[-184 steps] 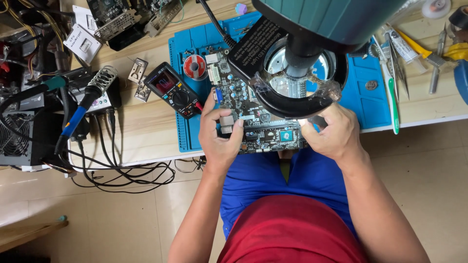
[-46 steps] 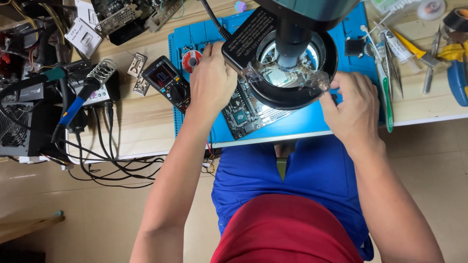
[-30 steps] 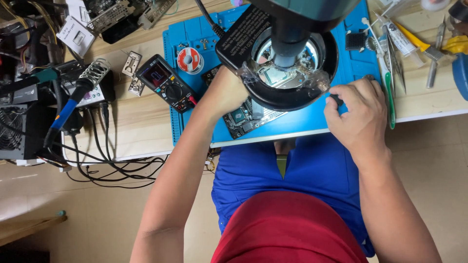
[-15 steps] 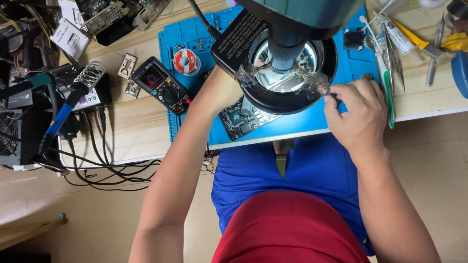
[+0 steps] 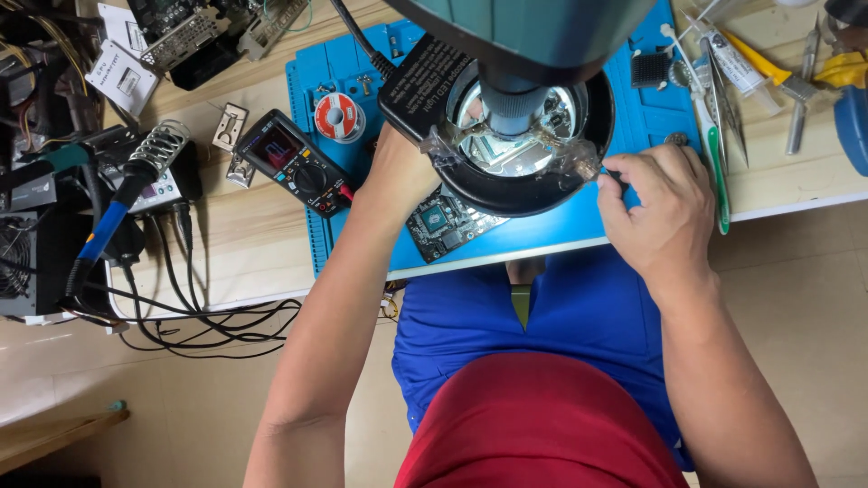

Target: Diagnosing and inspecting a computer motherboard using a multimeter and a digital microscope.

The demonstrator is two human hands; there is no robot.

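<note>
Under the microscope's black ring light [image 5: 533, 185], a circuit board [image 5: 448, 224] lies on the blue mat [image 5: 551, 237]. Left hand [image 5: 398, 176] rests on the board's left edge; its fingers are hidden, grip unclear. Right hand [image 5: 665, 212], right of the ring, has fingers pinched together on a small dark tool [image 5: 613, 177].

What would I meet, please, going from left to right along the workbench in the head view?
Blue-handled soldering iron → multimeter → solder spool → left hand → microscope ring light → right hand → green-handled tool
</note>
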